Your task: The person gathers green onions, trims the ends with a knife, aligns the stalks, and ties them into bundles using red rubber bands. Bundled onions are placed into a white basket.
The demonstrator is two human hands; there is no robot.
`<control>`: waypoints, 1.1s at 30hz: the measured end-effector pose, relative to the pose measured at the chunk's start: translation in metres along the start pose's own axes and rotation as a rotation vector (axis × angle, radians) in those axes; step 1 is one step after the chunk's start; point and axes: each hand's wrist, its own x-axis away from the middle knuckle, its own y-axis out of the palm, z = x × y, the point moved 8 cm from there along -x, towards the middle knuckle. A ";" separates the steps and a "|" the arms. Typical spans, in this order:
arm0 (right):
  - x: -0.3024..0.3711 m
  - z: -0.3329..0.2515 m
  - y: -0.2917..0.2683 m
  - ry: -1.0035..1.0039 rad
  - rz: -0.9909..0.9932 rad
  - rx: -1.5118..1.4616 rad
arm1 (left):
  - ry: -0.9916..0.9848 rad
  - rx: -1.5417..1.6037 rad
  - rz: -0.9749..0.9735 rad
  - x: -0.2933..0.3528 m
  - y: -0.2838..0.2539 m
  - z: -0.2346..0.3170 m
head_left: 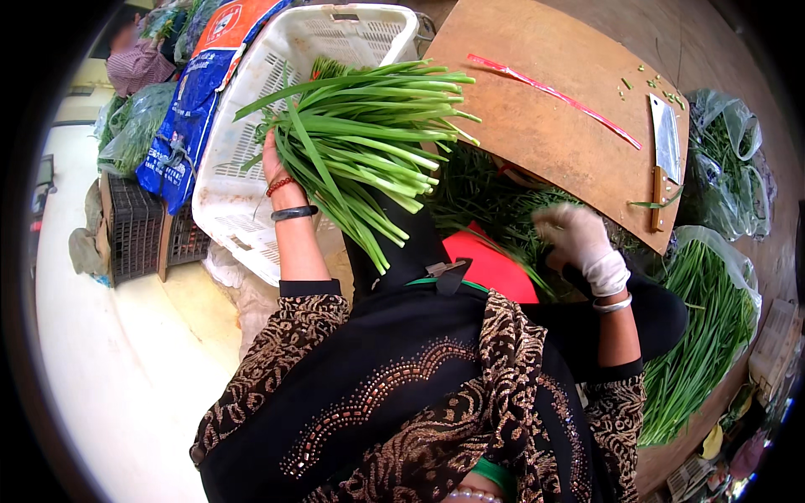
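Left hand [272, 161] clamped round glossy green stalks [369, 138], pale-tipped, fanned rightward of it, right hand [577, 236] too blurred to tell its grip

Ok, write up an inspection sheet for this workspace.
Surface: brown board bearing a red strip and a cleaver.
Job's things: bundle of green stalks, partly over a white crate.
Clutter: green scraps on the board.
Hands: left hand holds the bundle; gloved right hand blurred, grip unclear.
Cables: nothing seen.
Surroundings: blue sack left, bagged greens right, another person upper left.
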 end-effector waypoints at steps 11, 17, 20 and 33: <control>-0.126 -0.151 -0.014 -0.386 0.123 -0.765 | -0.150 0.314 -0.148 0.005 0.025 -0.005; -0.123 -0.156 0.000 -0.299 0.033 -0.969 | -0.205 0.363 -0.224 0.010 0.031 -0.009; -0.115 -0.140 -0.008 -0.265 0.025 -0.931 | -0.166 0.322 -0.186 0.003 0.023 -0.009; -0.035 -0.051 -0.037 -0.023 0.081 -0.553 | -0.122 0.278 -0.157 -0.003 0.008 -0.003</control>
